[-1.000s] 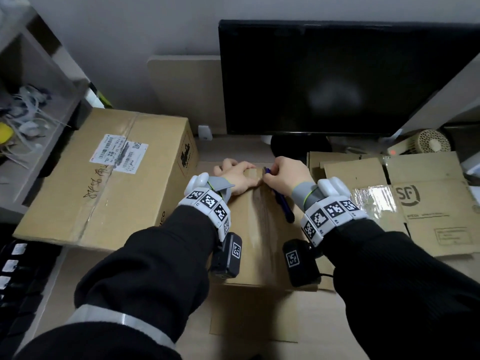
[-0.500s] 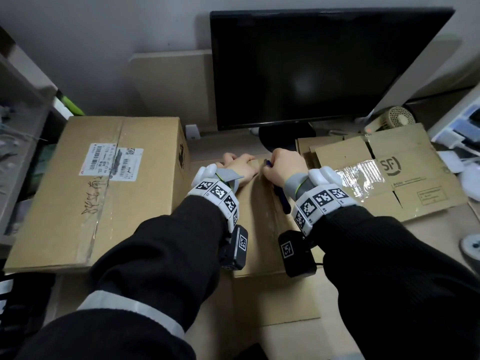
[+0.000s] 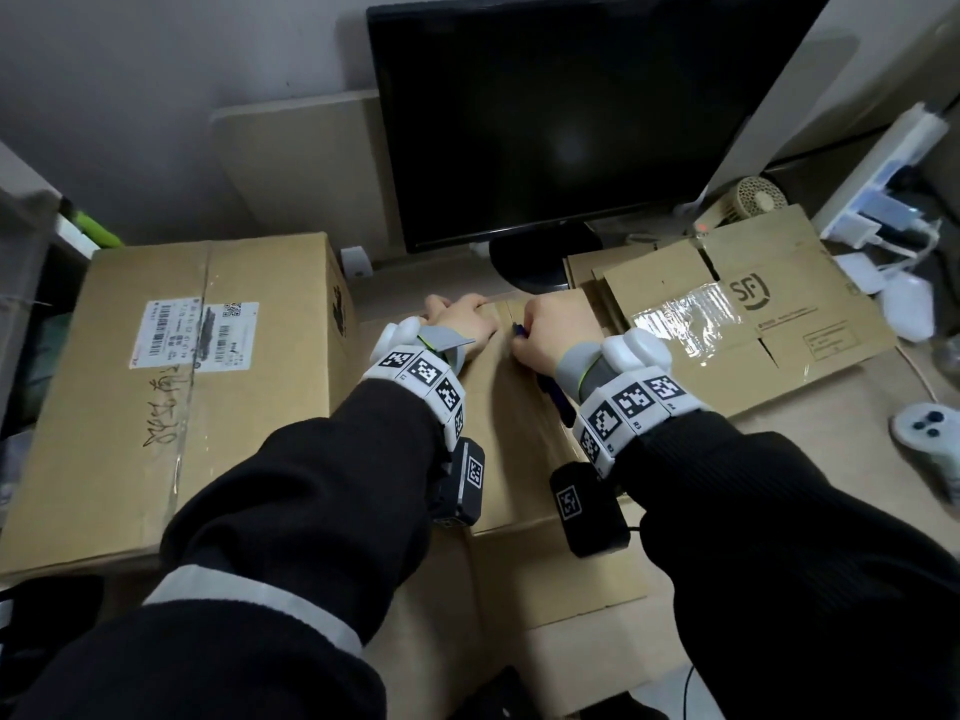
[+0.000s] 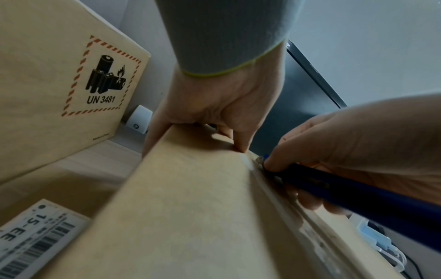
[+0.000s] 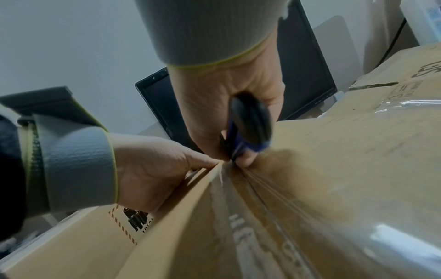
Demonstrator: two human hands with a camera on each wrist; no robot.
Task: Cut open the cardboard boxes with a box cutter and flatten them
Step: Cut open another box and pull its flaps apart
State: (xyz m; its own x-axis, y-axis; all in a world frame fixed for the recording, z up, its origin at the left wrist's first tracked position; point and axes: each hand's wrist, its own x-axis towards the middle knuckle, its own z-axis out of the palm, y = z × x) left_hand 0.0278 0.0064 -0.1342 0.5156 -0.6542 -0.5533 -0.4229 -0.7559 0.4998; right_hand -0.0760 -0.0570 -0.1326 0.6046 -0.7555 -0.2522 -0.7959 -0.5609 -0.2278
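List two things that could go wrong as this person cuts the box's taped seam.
1. The left hand grips the box edge with its thumb beside the box cutter tip; a slip could nick it.
2. The right hand would likely pull the blade toward the body along the taped seam; a sudden release could overshoot.

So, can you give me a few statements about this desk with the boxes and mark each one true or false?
1. The right hand grips a blue box cutter. True.
2. The left hand hangs idle off the desk. False: it holds the far edge of the middle box.
3. The monitor shows a bright picture. False: its screen is dark.
4. A flattened box with an SF logo lies to the right. True.
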